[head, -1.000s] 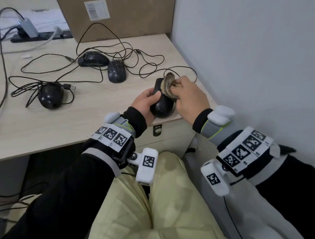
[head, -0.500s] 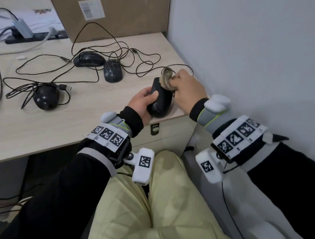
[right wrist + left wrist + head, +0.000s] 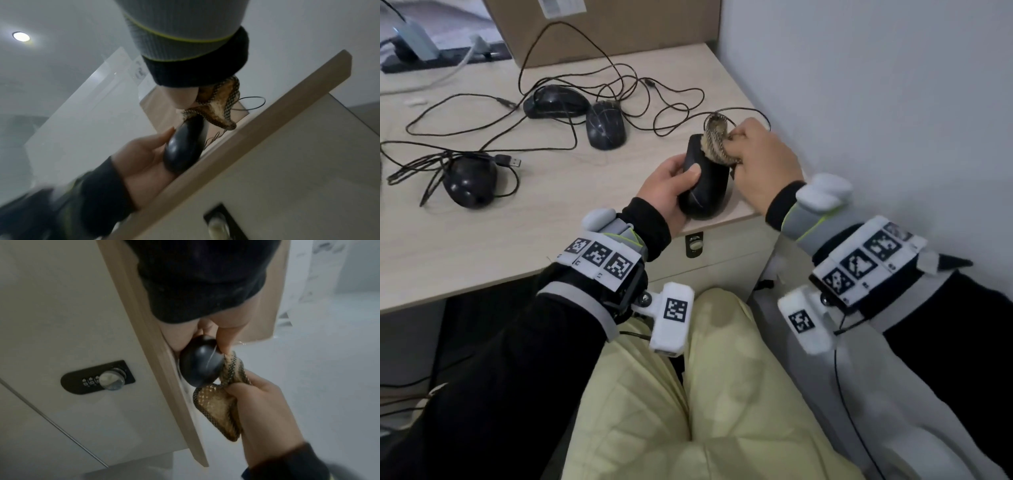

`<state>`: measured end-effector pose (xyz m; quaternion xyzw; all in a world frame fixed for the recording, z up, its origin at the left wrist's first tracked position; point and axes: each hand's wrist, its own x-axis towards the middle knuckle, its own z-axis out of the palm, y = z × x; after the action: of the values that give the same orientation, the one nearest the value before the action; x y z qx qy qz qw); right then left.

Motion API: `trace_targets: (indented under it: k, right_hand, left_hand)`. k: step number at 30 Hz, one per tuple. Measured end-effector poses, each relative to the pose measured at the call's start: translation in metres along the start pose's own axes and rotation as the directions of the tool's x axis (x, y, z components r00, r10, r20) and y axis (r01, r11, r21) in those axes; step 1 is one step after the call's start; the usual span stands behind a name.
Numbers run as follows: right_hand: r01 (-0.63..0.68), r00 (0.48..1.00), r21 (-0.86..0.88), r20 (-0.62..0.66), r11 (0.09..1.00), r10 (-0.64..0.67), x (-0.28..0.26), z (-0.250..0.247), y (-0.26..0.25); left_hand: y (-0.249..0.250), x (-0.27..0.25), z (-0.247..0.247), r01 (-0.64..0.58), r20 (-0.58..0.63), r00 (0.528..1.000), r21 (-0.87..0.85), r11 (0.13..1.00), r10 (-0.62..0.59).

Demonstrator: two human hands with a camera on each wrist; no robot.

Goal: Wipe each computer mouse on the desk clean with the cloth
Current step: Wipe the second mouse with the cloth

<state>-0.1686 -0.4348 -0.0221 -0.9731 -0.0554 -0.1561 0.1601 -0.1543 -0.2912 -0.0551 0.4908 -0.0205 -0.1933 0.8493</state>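
Now the left hand point(image 3: 666, 192) grips a glossy black mouse point(image 3: 705, 186), seemingly scuffed, while the right hand point(image 3: 763, 164) clutches the cloth point(image 3: 717, 140).

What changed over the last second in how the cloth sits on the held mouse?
The right hand slid the checked brown cloth from the middle of the black computer mouse toward its far end. The left hand grips the mouse as before; three other black mice lie untouched.

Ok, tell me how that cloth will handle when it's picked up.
Probably floppy: the cloth bunches and droops from the right hand. Likely light, since a finger pinch carries it. Its woven mesh should resist slipping on the mouse.
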Motion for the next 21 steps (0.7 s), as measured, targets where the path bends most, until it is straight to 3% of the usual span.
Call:
trace_targets:
  k: [3, 6, 11, 13, 18, 21]
  right_hand:
    - [-0.128, 0.988, -0.003, 0.088, 0.992, 0.128, 0.018, -0.006, 0.010]
    - [-0.157, 0.987, 0.079, -0.008, 0.984, 0.158, 0.015, -0.012, 0.011]
    - [0.053, 0.993, 0.158, -0.110, 0.986, -0.036, -0.016, 0.001, -0.009]
    - [0.056, 0.991, 0.149, -0.128, 0.987, -0.037, -0.020, 0.011, -0.013]
    - [-0.142, 0.989, 0.130, -0.014, 0.981, 0.145, 0.006, 0.008, -0.004]
    - [-0.234, 0.968, 0.203, -0.042, 0.951, 0.247, 0.010, 0.003, -0.007]
  left_hand:
    - [-0.002, -0.002, 0.000, -0.004, 0.019, 1.000, 0.032, 0.999, 0.004]
    - [-0.004, 0.001, -0.003, -0.021, 0.022, 1.000, 0.040, 0.999, 0.021]
    - [-0.005, 0.006, -0.003, -0.011, 0.015, 1.000, 0.015, 1.000, 0.011]
    - [-0.004, 0.005, -0.005, -0.014, 0.013, 1.000, 0.025, 1.000, 0.014]
    - [-0.006, 0.001, -0.004, -0.028, 0.019, 0.999, 0.026, 0.999, 0.028]
    - [-0.005, 0.000, 0.000, -0.062, 0.019, 0.998, -0.008, 0.998, 0.062]
